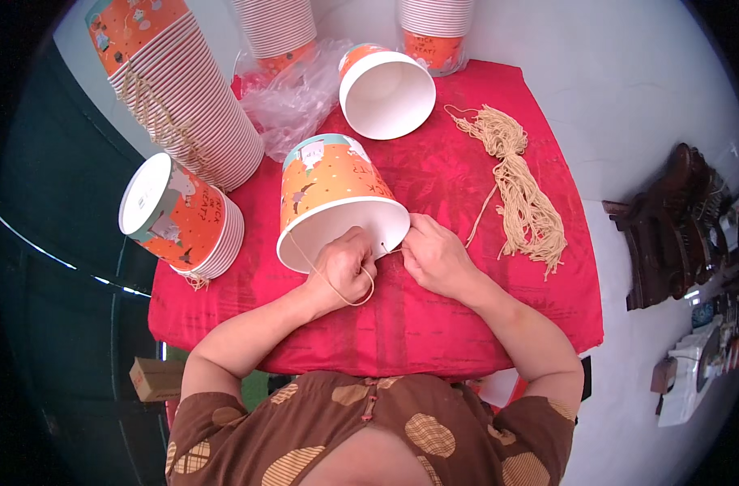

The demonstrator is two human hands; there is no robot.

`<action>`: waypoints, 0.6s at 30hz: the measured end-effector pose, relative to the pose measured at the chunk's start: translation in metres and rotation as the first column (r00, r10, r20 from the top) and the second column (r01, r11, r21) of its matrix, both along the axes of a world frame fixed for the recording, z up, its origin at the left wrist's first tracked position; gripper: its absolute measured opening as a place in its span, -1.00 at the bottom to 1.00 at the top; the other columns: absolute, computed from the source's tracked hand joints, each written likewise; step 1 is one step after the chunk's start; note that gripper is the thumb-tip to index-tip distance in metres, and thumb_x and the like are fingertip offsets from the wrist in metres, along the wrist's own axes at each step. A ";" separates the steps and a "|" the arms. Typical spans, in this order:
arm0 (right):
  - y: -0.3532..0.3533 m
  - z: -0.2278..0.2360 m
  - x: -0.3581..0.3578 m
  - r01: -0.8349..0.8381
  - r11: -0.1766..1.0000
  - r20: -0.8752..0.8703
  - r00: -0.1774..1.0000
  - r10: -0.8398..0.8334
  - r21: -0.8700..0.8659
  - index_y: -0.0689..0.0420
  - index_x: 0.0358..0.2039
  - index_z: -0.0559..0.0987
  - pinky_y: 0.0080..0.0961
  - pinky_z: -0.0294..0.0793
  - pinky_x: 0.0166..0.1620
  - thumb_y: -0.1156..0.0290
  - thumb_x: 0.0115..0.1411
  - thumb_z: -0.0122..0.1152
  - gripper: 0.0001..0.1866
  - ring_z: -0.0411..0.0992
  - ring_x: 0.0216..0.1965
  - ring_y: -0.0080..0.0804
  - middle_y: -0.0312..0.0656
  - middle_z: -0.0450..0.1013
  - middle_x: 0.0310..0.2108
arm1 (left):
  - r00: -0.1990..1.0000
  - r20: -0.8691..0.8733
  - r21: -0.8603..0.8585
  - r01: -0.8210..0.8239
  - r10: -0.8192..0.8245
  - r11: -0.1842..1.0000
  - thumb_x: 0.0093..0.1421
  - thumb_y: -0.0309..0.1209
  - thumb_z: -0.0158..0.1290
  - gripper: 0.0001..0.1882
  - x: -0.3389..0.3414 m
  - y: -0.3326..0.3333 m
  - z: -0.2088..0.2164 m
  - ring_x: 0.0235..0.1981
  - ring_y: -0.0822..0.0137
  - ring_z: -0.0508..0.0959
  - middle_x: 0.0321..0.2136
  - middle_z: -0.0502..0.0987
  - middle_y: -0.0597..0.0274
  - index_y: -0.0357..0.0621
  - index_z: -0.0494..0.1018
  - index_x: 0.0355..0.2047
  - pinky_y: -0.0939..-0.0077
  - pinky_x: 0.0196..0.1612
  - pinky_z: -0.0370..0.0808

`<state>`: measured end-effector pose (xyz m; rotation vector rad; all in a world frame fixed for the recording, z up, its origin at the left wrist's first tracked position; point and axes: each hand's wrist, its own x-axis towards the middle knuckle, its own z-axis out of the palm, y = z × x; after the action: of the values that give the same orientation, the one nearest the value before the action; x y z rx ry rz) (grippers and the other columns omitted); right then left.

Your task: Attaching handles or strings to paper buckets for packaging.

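Head view: the right hand [436,255] pinches thin tan cord [351,303] beside the rim of a paper bucket [329,182]; the left hand [343,266] curls inside the mouth, fingertips hidden, so I cannot tell its grip. Near the middle of the tabletop [434,336] the tapered bucket lies tilted, smooth white within, orange and teal outside. A stringy skein [519,190] lies near the right edge, a ridged bucket stack [199,105] at the far left corner. Rumpled red cloth [434,178] covers the tabletop; beyond its right edge stands carved dark furniture [673,227].
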<state>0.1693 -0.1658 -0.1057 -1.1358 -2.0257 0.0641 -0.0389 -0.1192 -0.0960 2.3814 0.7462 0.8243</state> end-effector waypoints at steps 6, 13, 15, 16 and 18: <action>0.001 -0.004 0.002 0.079 0.995 0.090 0.993 -0.073 -0.057 0.37 -0.35 0.49 -0.18 0.47 -0.11 0.58 0.00 0.17 -0.82 0.41 -0.18 0.01 0.08 0.40 -0.20 | 0.988 0.120 -0.005 0.094 -0.093 0.996 -0.04 -0.65 0.05 -0.88 0.005 -0.003 -0.001 -0.44 -0.04 0.49 -0.48 0.43 -0.02 -0.27 0.31 -0.56 0.21 -0.39 0.44; 0.002 -0.003 0.000 0.076 0.994 0.088 0.994 -0.068 -0.084 0.34 -0.33 0.49 -0.17 0.46 -0.10 0.58 -0.04 0.19 -0.79 0.39 -0.19 0.00 0.07 0.39 -0.23 | 0.922 0.238 -0.033 0.323 -0.306 0.946 0.14 -0.63 0.06 -0.90 0.007 0.004 -0.006 -0.34 0.18 0.56 -0.36 0.53 0.05 -0.24 0.37 -0.46 0.40 -0.31 0.48; 0.002 -0.004 0.001 0.077 0.994 0.089 0.994 -0.070 -0.082 0.34 -0.34 0.48 -0.17 0.45 -0.11 0.58 -0.04 0.18 -0.79 0.39 -0.19 0.00 0.07 0.39 -0.23 | 0.963 0.192 -0.072 0.207 -0.190 0.976 0.19 -0.60 0.08 -0.96 0.009 0.003 -0.006 -0.37 0.21 0.57 -0.39 0.54 0.09 -0.25 0.43 -0.40 0.41 -0.33 0.48; 0.003 -0.004 0.001 0.079 0.994 0.089 0.993 -0.072 -0.080 0.33 -0.34 0.48 -0.16 0.44 -0.12 0.59 -0.05 0.18 -0.79 0.39 -0.19 0.01 0.07 0.39 -0.24 | 0.976 0.169 -0.027 0.148 -0.141 0.989 0.18 -0.58 0.10 -0.98 0.010 0.004 -0.006 -0.44 0.21 0.57 -0.46 0.55 0.11 -0.25 0.47 -0.37 0.41 -0.37 0.48; 0.003 -0.005 -0.001 0.060 0.996 0.080 0.995 -0.055 -0.072 0.33 -0.35 0.48 -0.15 0.43 -0.13 0.59 -0.05 0.18 -0.80 0.38 -0.19 0.01 0.06 0.39 -0.25 | 0.984 0.152 -0.025 0.095 -0.090 0.995 0.16 -0.58 0.11 -0.97 0.014 0.002 -0.002 -0.45 0.10 0.57 -0.47 0.54 0.05 -0.25 0.46 -0.40 0.34 -0.39 0.48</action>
<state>0.1688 -0.1628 -0.1104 -1.2600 -2.0727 0.0671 -0.0250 -0.1169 -0.0983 2.2766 0.5799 0.9341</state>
